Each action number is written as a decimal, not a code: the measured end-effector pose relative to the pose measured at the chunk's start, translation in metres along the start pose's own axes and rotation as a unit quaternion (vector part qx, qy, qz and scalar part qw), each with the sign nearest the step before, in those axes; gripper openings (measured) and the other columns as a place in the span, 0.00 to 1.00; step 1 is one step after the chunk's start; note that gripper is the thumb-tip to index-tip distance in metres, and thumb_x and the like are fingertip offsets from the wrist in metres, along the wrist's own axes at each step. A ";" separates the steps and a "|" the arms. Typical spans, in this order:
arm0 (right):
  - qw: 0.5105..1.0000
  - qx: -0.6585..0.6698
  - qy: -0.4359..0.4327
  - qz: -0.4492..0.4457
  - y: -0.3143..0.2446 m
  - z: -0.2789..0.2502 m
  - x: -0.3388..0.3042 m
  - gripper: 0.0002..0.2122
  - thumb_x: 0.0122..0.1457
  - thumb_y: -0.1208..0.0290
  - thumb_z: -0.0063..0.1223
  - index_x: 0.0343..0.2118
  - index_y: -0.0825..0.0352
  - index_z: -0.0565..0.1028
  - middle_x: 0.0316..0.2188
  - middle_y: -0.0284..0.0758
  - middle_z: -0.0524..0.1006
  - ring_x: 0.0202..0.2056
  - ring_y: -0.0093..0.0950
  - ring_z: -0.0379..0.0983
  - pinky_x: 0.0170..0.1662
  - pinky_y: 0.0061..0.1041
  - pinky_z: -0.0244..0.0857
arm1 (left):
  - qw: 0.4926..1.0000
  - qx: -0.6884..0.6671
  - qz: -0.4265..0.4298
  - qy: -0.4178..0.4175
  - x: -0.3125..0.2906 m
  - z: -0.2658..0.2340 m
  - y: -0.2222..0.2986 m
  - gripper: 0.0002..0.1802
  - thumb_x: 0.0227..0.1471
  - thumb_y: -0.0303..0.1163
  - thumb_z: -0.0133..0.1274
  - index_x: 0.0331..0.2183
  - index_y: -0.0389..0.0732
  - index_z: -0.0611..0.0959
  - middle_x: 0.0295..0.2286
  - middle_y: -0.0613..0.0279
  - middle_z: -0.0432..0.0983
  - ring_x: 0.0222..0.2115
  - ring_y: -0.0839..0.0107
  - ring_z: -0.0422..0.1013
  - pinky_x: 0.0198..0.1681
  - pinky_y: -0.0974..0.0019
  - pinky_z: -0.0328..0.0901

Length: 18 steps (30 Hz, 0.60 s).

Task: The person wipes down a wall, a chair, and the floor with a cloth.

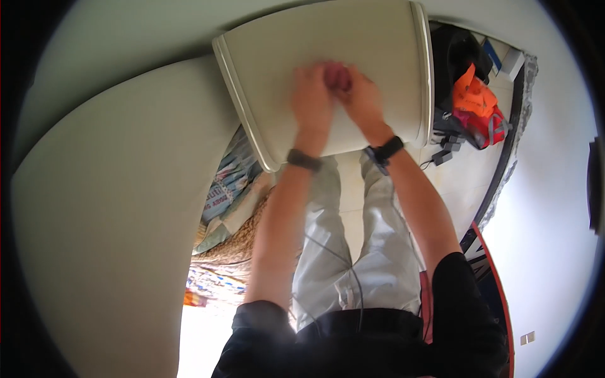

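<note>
A small dark pink, rounded bundle (pixel 337 75) is held between my two hands, over a cream-coloured cabinet top (pixel 271 69) with ridged side edges. Its kind is too blurred to make out. My left hand (pixel 313 94) closes on it from the left, its fingers smeared by motion. From the right, my right hand (pixel 364 96) grips it with curled fingers. Each wrist wears a dark band.
A wall curves along the left. Folded patterned bedding (pixel 230 195) lies left of my legs. Right of the cabinet top are an orange bag (pixel 474 94), a red bag (pixel 495 131), black items and black power adapters (pixel 446 151) on the tiled floor. A thin cable crosses my trousers.
</note>
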State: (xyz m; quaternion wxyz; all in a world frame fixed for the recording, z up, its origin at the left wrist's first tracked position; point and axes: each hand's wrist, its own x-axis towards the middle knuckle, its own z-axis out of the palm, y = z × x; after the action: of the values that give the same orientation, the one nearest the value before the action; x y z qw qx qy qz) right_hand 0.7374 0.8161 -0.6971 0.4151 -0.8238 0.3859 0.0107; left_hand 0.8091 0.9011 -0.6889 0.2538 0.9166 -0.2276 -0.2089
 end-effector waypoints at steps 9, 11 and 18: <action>0.990 0.096 0.024 0.099 0.037 0.012 -0.111 0.16 0.45 0.75 0.62 0.37 0.64 0.70 0.28 0.43 0.76 0.31 0.43 0.74 0.32 0.35 0.68 | 0.994 -0.034 -0.048 -0.096 -0.104 0.001 0.006 0.20 0.47 0.22 0.50 0.45 0.44 0.74 0.41 0.50 0.69 0.39 0.49 0.71 0.39 0.51 0.68; 0.991 0.104 -0.039 0.079 0.042 0.026 -0.107 0.16 0.47 0.73 0.60 0.39 0.64 0.70 0.31 0.42 0.76 0.32 0.43 0.74 0.33 0.36 0.69 | 0.994 -0.039 -0.072 -0.079 -0.103 -0.001 -0.006 0.19 0.46 0.21 0.52 0.44 0.42 0.75 0.39 0.51 0.69 0.39 0.50 0.70 0.38 0.53 0.68; 0.993 0.087 -0.006 -0.075 0.008 0.017 -0.017 0.12 0.50 0.73 0.56 0.38 0.62 0.69 0.32 0.41 0.74 0.34 0.44 0.73 0.34 0.41 0.68 | 0.995 -0.017 -0.017 0.095 -0.033 -0.001 -0.014 0.18 0.44 0.22 0.55 0.41 0.39 0.76 0.36 0.51 0.69 0.36 0.52 0.70 0.39 0.58 0.67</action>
State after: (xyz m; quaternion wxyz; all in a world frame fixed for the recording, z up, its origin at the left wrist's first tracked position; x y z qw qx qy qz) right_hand 0.7254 0.8356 -0.7085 0.4876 -0.8109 0.3199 -0.0489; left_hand 0.7872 0.9297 -0.6871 0.2863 0.9316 -0.1829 -0.1288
